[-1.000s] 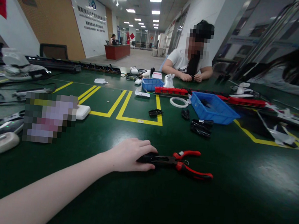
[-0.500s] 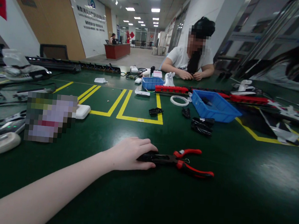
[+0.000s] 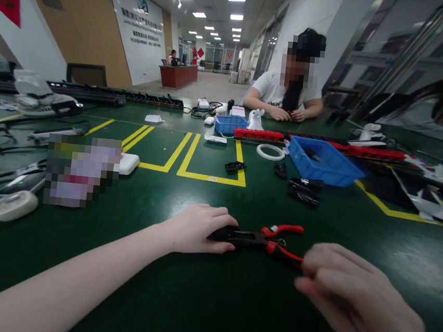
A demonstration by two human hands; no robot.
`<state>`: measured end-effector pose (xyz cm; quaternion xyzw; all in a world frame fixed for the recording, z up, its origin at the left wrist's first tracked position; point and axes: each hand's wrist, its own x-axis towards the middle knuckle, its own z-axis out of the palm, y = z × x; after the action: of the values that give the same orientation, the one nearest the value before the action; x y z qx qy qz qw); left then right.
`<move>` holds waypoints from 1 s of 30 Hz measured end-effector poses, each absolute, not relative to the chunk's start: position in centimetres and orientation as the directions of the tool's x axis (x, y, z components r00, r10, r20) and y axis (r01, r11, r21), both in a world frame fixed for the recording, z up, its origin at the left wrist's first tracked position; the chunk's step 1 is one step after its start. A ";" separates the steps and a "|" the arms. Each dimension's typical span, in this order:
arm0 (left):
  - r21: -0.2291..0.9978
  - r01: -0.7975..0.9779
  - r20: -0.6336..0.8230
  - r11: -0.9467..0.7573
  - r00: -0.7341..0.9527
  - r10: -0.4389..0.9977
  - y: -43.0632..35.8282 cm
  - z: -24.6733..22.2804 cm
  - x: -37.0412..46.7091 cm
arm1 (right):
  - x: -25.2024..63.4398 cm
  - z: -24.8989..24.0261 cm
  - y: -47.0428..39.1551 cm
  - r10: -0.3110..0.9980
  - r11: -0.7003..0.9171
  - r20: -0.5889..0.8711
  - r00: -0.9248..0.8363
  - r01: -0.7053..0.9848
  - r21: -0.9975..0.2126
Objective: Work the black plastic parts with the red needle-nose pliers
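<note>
A pair of red and black pliers [image 3: 256,237] lies on the green table, its handles spread apart and pointing right. Around the black nose end curl the fingers of my left hand [image 3: 203,229]; its palm hides part of that dark end. A small wire spring shows between the handles. My right hand [image 3: 354,293] is at the lower right, its curled fingers blurred by motion. The fingertips overlap the tip of the lower red handle, and I cannot tell whether they touch it.
Black crumpled bundles [image 3: 304,191] lie beyond the pliers, beside a blue bin [image 3: 323,168] and a white ring [image 3: 270,151]. At left are a white case [image 3: 128,164], a white oval object [image 3: 13,205] and cables. A person [image 3: 286,96] sits across the table.
My right hand has come into view from the right, up to the pliers' handles. My left hand stays at the nose end. The whole view has shifted slightly.
</note>
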<state>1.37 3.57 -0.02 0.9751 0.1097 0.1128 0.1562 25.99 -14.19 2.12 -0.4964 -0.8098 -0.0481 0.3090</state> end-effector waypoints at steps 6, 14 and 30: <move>0.333 0.178 0.177 -0.926 0.953 0.247 3.6 0.0 1.4 | 28.5 0.6 -9.5 0.815 0.405 0.529 -0.237 0.886 -0.228; 0.313 0.182 0.177 -0.932 0.953 0.246 3.5 0.2 1.4 | 28.7 -0.1 -10.4 0.915 0.329 0.317 -0.248 0.914 -0.236; 0.312 0.169 0.181 -0.935 0.955 0.233 3.5 0.1 1.4 | 28.2 0.2 -9.9 0.919 0.362 0.239 -0.314 0.913 -0.190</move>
<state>1.44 3.52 0.08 0.9776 0.1030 0.1082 0.1483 28.25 -9.87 0.22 -0.5648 -0.8106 0.0095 0.1543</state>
